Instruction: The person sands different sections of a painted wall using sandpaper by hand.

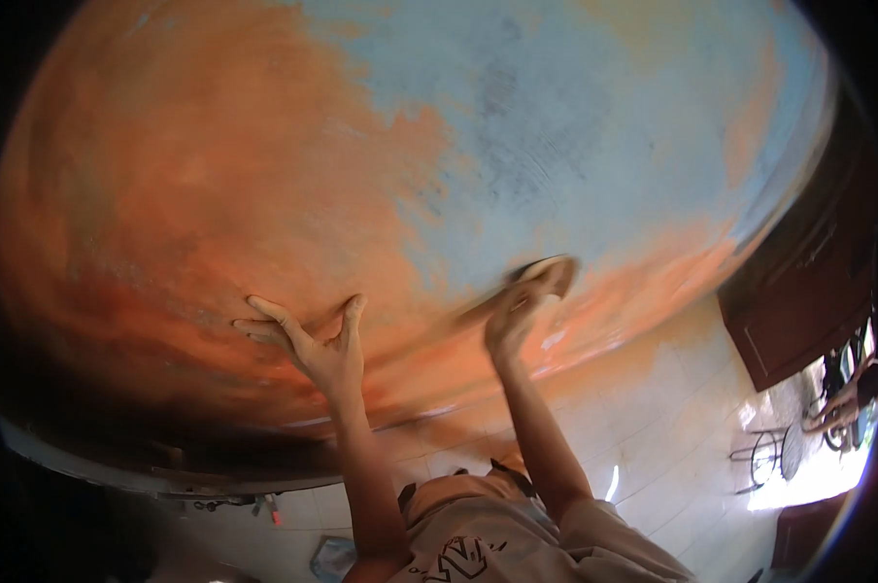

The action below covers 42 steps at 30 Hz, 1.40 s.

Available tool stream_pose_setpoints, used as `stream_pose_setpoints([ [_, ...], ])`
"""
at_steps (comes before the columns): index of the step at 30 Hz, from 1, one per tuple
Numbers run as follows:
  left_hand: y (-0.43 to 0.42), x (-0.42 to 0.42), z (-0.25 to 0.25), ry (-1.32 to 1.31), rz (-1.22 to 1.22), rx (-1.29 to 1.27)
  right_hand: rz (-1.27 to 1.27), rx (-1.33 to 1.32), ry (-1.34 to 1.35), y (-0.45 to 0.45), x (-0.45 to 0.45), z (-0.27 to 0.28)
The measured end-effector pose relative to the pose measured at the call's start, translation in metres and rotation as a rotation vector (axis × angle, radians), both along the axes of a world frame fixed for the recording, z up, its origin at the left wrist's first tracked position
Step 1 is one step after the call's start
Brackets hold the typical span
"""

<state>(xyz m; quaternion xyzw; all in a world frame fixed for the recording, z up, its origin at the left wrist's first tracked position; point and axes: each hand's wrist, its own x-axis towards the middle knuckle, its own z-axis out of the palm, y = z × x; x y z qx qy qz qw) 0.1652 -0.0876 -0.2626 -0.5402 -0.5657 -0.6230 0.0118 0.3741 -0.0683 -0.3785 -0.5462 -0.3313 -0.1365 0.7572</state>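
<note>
A large curved surface point(264, 175), painted orange on the left and blue-grey on the right, fills the upper view. My left hand point(327, 345) rests against its lower orange part with fingers spread and nothing held. To the right, my right hand point(519, 311) grips a tan, rounded pad point(548, 269) against the surface near the border between blue and orange. Motion blurs this hand and the pad, so the pad's exact kind cannot be made out. Dark scuffed streaks mark the blue area above it.
A dark red cabinet or door point(798, 291) stands at the right. Beyond it are a round stool point(769, 457) and part of a person point(852, 398) near a bright opening. Pale floor tiles point(667, 428) lie below, with a bluish object point(332, 559) at the bottom.
</note>
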Motion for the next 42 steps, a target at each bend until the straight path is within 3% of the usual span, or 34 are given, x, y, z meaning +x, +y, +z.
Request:
stream_pose_setpoints([
  [2, 0.003, -0.001, -0.001, 0.000, -0.012, -0.004, 0.372, -0.112, -0.850, -0.009, -0.022, -0.036],
  [3, 0.000, -0.001, -0.001, 0.025, -0.014, -0.041, 0.378, -0.107, -0.860, 0.000, -0.010, -0.049],
  [4, -0.002, -0.003, 0.001, 0.056, -0.020, -0.078, 0.269, -0.089, -0.794, 0.007, 0.011, -0.065],
  [8, 0.000, -0.002, -0.001, 0.049, -0.019, -0.118, 0.221, -0.362, 0.219, -0.002, 0.066, -0.016],
  [9, 0.000, -0.004, -0.003, 0.072, -0.009, -0.111, 0.138, -0.265, 0.249, -0.002, 0.058, -0.004],
  [11, 0.004, -0.005, -0.004, 0.080, 0.008, -0.098, 0.064, -0.161, 0.262, 0.007, 0.033, 0.009],
  [13, 0.001, -0.005, -0.002, 0.061, -0.017, -0.096, 0.151, -0.148, -0.459, 0.004, -0.018, -0.001],
  [15, -0.002, -0.004, 0.001, 0.037, -0.023, -0.105, 0.208, -0.145, -0.829, -0.009, -0.009, -0.031],
  [17, 0.000, -0.003, 0.003, 0.012, -0.031, -0.096, 0.388, -0.105, -0.541, 0.005, 0.044, -0.071],
  [20, 0.004, -0.004, 0.004, 0.070, 0.040, -0.066, 0.548, 0.136, -0.273, 0.022, 0.113, -0.055],
  [21, 0.002, -0.001, 0.007, 0.028, 0.016, -0.098, 0.333, 0.147, -0.033, 0.024, 0.113, -0.030],
  [23, -0.005, 0.007, 0.002, -0.023, -0.007, -0.153, 0.298, 0.187, 0.192, 0.018, 0.102, -0.045],
  [26, -0.008, 0.025, -0.001, -0.031, -0.065, -0.071, 0.457, 0.031, -0.486, -0.006, 0.053, -0.038],
  [28, -0.018, 0.066, 0.001, -0.179, -0.197, -0.213, 0.455, -0.059, -0.811, -0.016, 0.069, -0.038],
  [30, -0.021, 0.105, -0.006, -0.205, -0.273, -0.185, 0.660, 0.033, -0.407, -0.005, 0.106, -0.084],
  [32, -0.020, 0.136, -0.013, -0.191, -0.298, -0.115, 0.494, -0.001, 0.070, 0.003, 0.159, -0.096],
  [34, -0.017, 0.159, -0.016, -0.105, -0.176, -0.099, 0.168, -0.142, 0.011, 0.007, 0.170, -0.050],
  [35, -0.015, 0.163, -0.020, -0.117, -0.173, -0.104, 0.622, 0.384, 0.194, 0.003, 0.149, -0.028],
  [37, -0.006, 0.160, -0.029, -0.179, -0.211, -0.068, 0.976, 0.402, 0.371, -0.005, 0.099, -0.060],
  [39, -0.004, 0.156, -0.033, -0.155, -0.215, -0.082, 0.841, -0.110, 0.363, -0.018, 0.090, -0.087],
  [40, -0.005, 0.155, -0.034, -0.139, -0.221, -0.086, 0.622, -0.183, -0.189, -0.022, 0.105, -0.070],
  [42, -0.004, 0.154, -0.036, -0.135, -0.221, -0.072, 0.739, 0.013, -0.137, -0.014, 0.152, -0.071],
])
